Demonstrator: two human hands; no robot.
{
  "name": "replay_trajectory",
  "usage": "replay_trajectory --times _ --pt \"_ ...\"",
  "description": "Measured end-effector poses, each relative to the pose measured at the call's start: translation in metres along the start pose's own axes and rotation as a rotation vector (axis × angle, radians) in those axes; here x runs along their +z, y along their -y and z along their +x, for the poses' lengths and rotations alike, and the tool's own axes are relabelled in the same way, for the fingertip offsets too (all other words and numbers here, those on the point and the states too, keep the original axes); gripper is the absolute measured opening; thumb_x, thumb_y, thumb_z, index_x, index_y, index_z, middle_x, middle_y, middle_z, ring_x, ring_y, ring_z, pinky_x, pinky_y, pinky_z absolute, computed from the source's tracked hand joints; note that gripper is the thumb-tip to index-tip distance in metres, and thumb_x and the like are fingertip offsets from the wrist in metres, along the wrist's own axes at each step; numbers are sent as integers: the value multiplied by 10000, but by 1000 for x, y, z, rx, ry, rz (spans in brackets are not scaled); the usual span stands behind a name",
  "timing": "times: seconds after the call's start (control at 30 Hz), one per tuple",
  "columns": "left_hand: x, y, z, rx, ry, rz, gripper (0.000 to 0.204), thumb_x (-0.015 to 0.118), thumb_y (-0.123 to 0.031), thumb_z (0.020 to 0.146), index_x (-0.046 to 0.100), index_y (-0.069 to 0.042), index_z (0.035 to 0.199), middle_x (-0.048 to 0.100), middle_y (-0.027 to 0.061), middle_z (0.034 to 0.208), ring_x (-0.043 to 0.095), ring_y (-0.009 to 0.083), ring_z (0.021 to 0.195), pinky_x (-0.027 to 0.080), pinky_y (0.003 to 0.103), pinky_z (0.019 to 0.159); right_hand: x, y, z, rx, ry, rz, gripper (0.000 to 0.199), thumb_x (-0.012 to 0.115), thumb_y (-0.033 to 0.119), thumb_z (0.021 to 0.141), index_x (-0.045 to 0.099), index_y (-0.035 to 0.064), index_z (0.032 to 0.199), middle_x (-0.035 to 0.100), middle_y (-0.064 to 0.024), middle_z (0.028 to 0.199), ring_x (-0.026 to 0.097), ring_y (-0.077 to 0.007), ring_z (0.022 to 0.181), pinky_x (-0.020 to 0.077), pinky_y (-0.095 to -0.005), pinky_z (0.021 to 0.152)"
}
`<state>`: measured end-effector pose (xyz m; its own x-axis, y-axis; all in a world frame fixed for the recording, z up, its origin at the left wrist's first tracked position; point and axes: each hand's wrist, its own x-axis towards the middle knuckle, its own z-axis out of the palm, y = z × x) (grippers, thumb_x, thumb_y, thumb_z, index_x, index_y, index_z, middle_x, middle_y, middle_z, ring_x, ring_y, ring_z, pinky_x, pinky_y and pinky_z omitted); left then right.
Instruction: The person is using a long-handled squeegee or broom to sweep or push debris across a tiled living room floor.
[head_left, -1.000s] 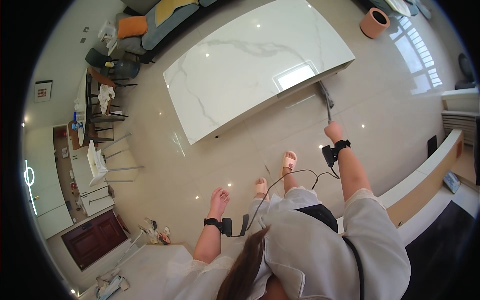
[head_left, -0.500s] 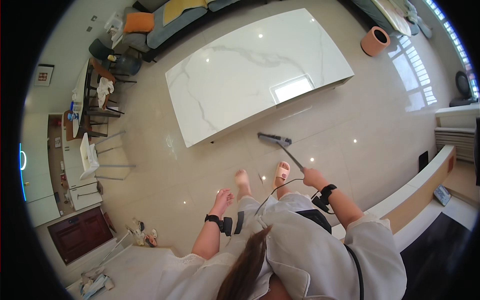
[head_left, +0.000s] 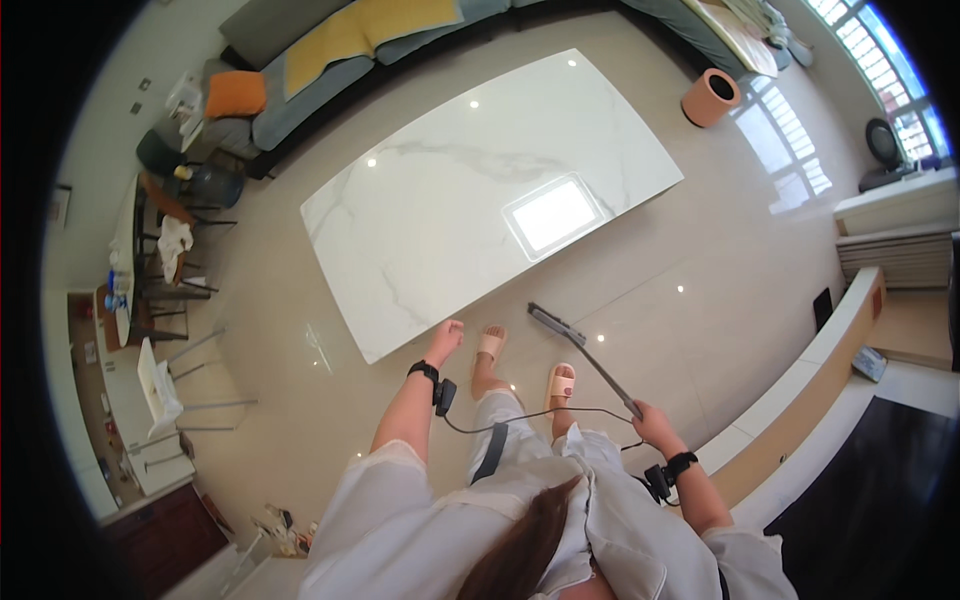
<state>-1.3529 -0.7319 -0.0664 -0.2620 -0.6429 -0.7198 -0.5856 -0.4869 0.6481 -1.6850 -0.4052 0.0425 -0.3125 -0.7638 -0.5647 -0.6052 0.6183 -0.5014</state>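
Grey floor tool [head_left: 606, 374] held in R hand [head_left: 655, 426]; L hand [head_left: 445, 343] nr table [head_left: 450, 230], can't tell if curled. Prob. mid-sweep; next stroke needs head [head_left: 556, 324] flat.

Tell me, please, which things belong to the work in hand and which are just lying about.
Seemingly in the work:
long grey tool with narrow flat head, held in the right hand
glossy beige tiled floor beneath it

Just lying or standing about:
white marble-patterned rectangular table
orange rectangular fabric cushion
pink cylindrical bin
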Motion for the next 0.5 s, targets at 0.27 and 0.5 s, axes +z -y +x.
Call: replay_trajectory --times 0.27,0.5 --pt "20 -57 163 395 156 509 351 414 -36 677 430 -24 1027 483 155 968 475 265 872 392 317 739 24 54 -38 379 -146 143 368 512 133 664 482 17 1012 539 -207 847 525 -326 803 422 -359 704" --pt "48 -71 240 497 170 728 483 386 -3 673 346 -74 1149 316 119 1200 325 284 1080 317 368 867 90 100 -68 678 -188 402 413 522 131 710 423 17 1094 564 -138 826 551 -188 719 428 -285 643"
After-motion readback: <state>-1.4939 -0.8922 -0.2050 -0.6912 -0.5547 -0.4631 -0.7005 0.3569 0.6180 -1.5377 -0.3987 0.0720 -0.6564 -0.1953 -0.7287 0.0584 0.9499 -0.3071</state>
